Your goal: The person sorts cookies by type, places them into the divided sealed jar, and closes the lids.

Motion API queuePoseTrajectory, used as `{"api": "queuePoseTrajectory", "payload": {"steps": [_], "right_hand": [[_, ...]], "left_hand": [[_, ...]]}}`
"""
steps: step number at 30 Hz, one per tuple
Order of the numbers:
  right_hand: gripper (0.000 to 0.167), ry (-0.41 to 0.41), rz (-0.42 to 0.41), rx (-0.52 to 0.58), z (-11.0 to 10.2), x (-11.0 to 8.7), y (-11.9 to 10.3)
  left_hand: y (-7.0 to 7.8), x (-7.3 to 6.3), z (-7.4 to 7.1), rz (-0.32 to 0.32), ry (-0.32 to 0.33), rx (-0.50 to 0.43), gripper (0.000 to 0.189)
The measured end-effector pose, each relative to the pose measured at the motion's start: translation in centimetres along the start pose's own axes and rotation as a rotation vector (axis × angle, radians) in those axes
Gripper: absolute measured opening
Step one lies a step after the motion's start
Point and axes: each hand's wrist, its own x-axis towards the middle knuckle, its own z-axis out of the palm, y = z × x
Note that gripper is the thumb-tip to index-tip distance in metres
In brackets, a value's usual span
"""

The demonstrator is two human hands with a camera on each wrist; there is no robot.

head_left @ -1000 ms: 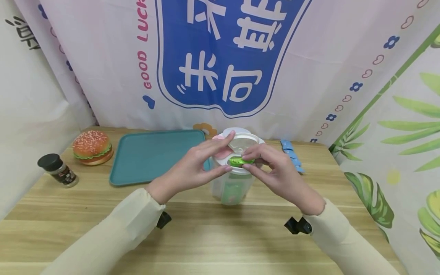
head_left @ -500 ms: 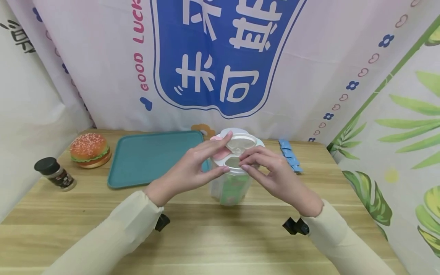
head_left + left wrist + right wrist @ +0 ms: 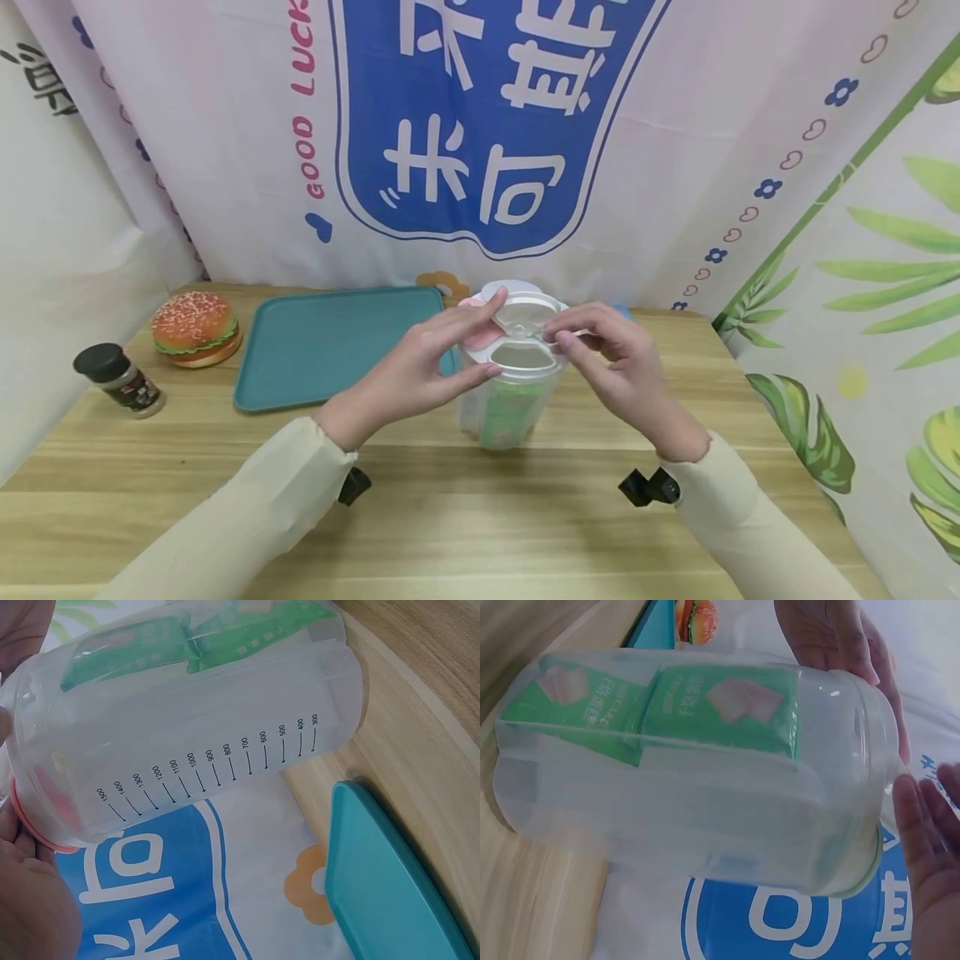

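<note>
A clear plastic storage container [image 3: 472,408] with a multicoloured lid stands upright on the table. One white flap [image 3: 528,315] of the lid is raised above an oval opening. Green packets [image 3: 727,705] show inside, one above another, through the clear wall. My left hand [image 3: 420,367] holds the lid from the left, thumb at the front rim and forefinger beside the raised flap. My right hand [image 3: 618,362] is at the right side of the lid, its fingertips right at the flap's hinge, with no packet between them.
Left of the container lies a teal tray [image 3: 330,350]. Farther left are a toy hamburger [image 3: 197,327] and a black-capped seasoning jar [image 3: 123,383]. Blue packets [image 3: 622,311] are mostly hidden behind my right hand. A printed curtain [image 3: 652,208] hangs along the back.
A green packet pinched in the opening a second ago has dropped into the container. My right hand has moved from the opening to the flap's right side. The left hand keeps its place.
</note>
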Motion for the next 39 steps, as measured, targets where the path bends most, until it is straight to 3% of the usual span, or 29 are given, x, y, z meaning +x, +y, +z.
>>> {"api": "queuePoseTrajectory", "payload": {"steps": [3, 6, 12, 15, 21, 31, 39], "right_hand": [[0.017, 0.113, 0.025, 0.028, -0.5, 0.1, 0.2], [0.019, 0.149, 0.103, 0.033, -1.0, 0.4, 0.3], [0.028, 0.023, 0.298, 0.074, -1.6, 1.2, 0.8], [0.028, -0.038, 0.346, 0.051, -1.7, 1.5, 1.0], [0.024, -0.095, 0.372, -0.026, -1.9, 2.4, 1.0], [0.021, -0.103, 0.377, 0.019, -1.6, 2.7, 1.4], [0.019, -0.122, 0.382, -0.006, -1.7, 3.0, 1.2]], "left_hand": [[0.0, 0.1, 0.1, -0.003, 0.000, -0.007, 0.078], [0.0, 0.1, 0.1, -0.005, 0.004, -0.009, 0.078], [0.0, 0.1, 0.2, -0.002, 0.009, -0.018, 0.077], [-0.1, 0.2, 0.3, 0.004, 0.010, -0.028, 0.077], [-0.1, 0.3, 0.2, -0.001, 0.025, -0.038, 0.077], [0.5, 0.6, -0.2, -0.071, -0.001, -0.026, 0.079], [1.9, 1.8, -0.1, -0.142, 0.032, 0.034, 0.040]]}}
